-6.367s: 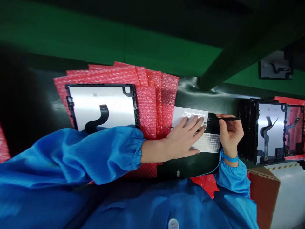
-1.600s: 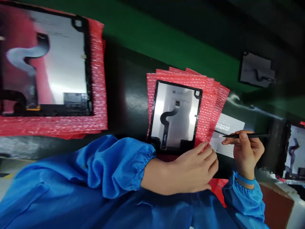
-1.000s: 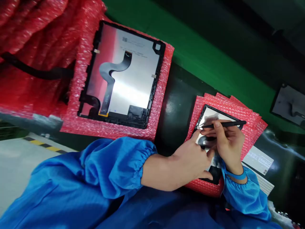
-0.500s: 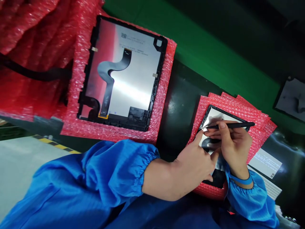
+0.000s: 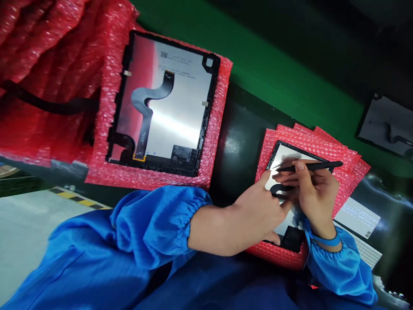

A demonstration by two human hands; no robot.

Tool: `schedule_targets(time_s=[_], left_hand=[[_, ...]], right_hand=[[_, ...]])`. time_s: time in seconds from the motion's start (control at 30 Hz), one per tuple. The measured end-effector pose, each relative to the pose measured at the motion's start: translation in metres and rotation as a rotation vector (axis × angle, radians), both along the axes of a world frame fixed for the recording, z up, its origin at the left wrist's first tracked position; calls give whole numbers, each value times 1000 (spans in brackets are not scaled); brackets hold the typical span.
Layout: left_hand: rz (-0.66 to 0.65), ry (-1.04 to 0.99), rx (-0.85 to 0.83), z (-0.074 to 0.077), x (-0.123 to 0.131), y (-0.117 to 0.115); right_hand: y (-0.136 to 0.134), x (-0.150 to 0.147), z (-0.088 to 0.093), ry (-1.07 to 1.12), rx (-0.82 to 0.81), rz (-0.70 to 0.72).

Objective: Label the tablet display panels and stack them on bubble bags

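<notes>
A display panel (image 5: 283,154) with a black frame and shiny metal back lies on red bubble wrap at the right. A dark ribbon cable on it is partly covered by my hands. My right hand (image 5: 318,189) pinches black tweezers (image 5: 322,165), whose points hover over the panel's left side. My left hand (image 5: 247,215) rests across that same side; its index fingertip presses on the left edge of the frame, and its thumb lies apart, lower down. What sits under that fingertip is hidden.
A larger-looking panel (image 5: 180,101) with a wavy ribbon cable lies on red bubble wrap at the left, beside piled red wrap (image 5: 48,47). Red bubble-wrap sheets (image 5: 350,165) fan out under the right panel. A white label sheet (image 5: 358,217) and another panel (image 5: 383,120) are farther right.
The tweezers' points have come away from the small pale spot at the frame's left edge. My left index fingertip now presses there. The whole view has shifted slightly.
</notes>
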State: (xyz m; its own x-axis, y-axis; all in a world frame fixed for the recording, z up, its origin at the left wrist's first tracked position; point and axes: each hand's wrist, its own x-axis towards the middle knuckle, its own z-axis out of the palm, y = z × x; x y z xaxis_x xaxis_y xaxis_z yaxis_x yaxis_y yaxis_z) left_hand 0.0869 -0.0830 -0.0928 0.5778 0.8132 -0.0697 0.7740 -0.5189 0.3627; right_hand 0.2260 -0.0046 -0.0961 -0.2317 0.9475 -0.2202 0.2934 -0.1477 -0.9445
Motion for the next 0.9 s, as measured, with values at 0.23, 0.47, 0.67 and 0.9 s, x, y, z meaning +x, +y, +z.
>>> schedule_targets(time_s=[0.23, 0.47, 0.67, 0.9], left_hand=[[389, -3, -42, 13, -25, 1], [706, -155, -249, -20, -31, 2], [841, -842, -234, -35, -13, 10], [968, -1293, -414, -51, 3, 22]], right_hand=[[-17, 52, 6, 81, 155, -161], [-24, 85, -34, 126, 181, -219], [-23, 92, -62, 236, 225, -311], [-18, 92, -72, 289, 194, -382]])
